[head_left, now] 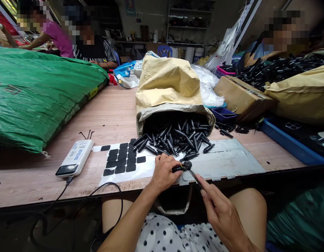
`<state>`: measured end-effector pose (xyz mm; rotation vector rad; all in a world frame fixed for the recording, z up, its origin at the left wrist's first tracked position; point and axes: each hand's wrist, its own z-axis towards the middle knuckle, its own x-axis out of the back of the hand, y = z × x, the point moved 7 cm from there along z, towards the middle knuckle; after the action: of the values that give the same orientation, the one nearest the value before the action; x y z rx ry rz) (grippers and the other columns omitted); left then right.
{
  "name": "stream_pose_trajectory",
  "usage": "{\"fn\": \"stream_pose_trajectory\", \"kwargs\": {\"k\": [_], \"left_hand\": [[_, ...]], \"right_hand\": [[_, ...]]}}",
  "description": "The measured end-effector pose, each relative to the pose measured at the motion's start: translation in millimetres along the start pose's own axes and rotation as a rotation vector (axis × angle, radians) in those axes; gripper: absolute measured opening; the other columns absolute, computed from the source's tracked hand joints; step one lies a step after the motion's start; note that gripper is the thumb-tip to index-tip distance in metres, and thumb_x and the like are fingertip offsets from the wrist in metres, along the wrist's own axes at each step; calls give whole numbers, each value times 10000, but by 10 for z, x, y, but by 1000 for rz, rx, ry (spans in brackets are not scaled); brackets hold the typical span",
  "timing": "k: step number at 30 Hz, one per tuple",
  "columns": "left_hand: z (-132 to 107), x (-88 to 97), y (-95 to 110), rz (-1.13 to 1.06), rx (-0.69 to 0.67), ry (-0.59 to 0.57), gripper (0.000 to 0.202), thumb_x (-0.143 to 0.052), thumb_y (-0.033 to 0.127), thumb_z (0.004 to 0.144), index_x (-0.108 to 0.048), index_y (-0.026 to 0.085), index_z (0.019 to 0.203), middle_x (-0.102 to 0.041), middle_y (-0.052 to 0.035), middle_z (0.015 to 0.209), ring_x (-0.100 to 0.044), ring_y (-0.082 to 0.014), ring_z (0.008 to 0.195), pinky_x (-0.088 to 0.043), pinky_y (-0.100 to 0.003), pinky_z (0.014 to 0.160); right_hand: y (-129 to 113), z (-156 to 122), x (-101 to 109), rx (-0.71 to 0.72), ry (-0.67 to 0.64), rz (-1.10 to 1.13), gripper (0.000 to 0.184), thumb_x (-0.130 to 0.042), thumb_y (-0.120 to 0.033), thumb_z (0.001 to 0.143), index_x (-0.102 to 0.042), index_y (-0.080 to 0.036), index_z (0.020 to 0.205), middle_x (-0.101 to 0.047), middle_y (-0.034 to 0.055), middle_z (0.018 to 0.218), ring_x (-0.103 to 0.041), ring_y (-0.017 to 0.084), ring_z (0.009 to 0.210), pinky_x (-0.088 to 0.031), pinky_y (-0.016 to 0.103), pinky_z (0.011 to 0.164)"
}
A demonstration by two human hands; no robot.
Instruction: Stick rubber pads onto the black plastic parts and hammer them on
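Observation:
My left hand (165,170) is closed around a black tapered plastic part (177,168) at the table's front edge. In my right hand (220,206) is a ratchet wrench (194,175) with a slim metal handle and a round dark head. The wrench's head meets the end of the black part; whether it is seated on it I cannot tell. Just beyond my hands, many similar black parts (168,134) spill from the mouth of a tan sack (168,80). Beneath them lie a grey sheet (230,159) and a white sheet of black square stickers (122,154).
A white power bank (75,158) with a cable stands at the left. Behind it bulges a green sack (41,94). To the right are a cardboard box (242,96), a blue tray (290,143) and more black parts (280,71). Other people sit across the table.

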<state>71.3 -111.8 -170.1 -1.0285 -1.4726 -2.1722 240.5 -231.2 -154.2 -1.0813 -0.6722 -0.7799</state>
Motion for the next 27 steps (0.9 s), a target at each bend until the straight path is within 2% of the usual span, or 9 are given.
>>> {"fn": "stream_pose_trajectory", "kwargs": {"k": [3, 6, 8, 11, 14, 17, 22, 25, 27], "left_hand": [[-5, -2, -3, -5, 0, 2, 194, -815, 276, 788, -768, 305, 974, -694, 10, 884, -525, -226, 960, -312, -435, 920], [-7, 5, -3, -5, 1, 12, 192, -820, 273, 783, -764, 301, 965, -694, 11, 889, -527, -227, 966, -311, -437, 927], [-9, 18, 7, 2, -5, 25, 183, -816, 262, 782, -758, 290, 953, -688, 10, 874, -526, -225, 958, -314, -432, 928], [-11, 34, 36, 14, -26, 37, 188, -807, 244, 780, -739, 268, 955, -672, 5, 867, -523, -222, 950, -327, -417, 925], [-10, 40, 49, 29, -32, 29, 192, -790, 249, 796, -724, 262, 975, -660, -3, 891, -522, -229, 963, -335, -413, 920], [-11, 46, 54, 5, -39, 7, 134, -725, 289, 875, -707, 260, 1005, -669, -9, 929, -521, -231, 970, -336, -415, 916], [-22, 90, 44, -92, -41, 9, 149, -591, 339, 984, -670, 260, 1082, -702, -2, 978, -526, -222, 971, -333, -420, 934], [-27, 100, 34, -105, -40, 7, 163, -563, 354, 998, -673, 265, 1080, -706, -4, 972, -524, -226, 974, -329, -427, 942], [-29, 101, 32, -104, -43, 3, 172, -554, 362, 1000, -677, 266, 1074, -705, -9, 976, -522, -229, 981, -327, -431, 946]], "right_hand": [[13, 9, 58, -15, 44, 11, 526, -429, -235, 1029, -427, -302, 1551, -719, 70, 1090, -725, 171, 866, -594, 255, 798], [40, -2, 33, -31, 17, 9, 507, -418, -244, 1033, -451, -308, 1535, -724, 57, 1118, -727, 167, 900, -589, 247, 788], [76, 3, 49, -42, 22, 12, 494, -420, -253, 1033, -465, -311, 1522, -705, 50, 1221, -713, 175, 1017, -581, 255, 841], [208, 52, 226, -102, 142, -27, 473, -445, -282, 1025, -496, -307, 1495, -653, 40, 1352, -659, 201, 1178, -552, 282, 931], [497, 103, 474, -259, 243, -180, 471, -461, -321, 1005, -532, -302, 1470, -658, 55, 1330, -679, 226, 1112, -557, 292, 843], [886, 90, 645, -432, 256, -377, 477, -467, -301, 968, -583, -284, 1431, -679, 85, 1207, -694, 232, 965, -539, 298, 714], [1381, 15, 654, -560, 219, -581, 467, -463, -230, 931, -638, -229, 1364, -632, 104, 1015, -635, 216, 785, -484, 322, 648], [1376, 76, 622, -529, 200, -644, 469, -501, -235, 916, -631, -221, 1367, -606, 115, 992, -606, 238, 820, -478, 340, 679], [1238, 159, 666, -515, 236, -707, 425, -530, -285, 920, -661, -225, 1319, -606, 146, 1090, -593, 295, 935, -478, 376, 708]]}}
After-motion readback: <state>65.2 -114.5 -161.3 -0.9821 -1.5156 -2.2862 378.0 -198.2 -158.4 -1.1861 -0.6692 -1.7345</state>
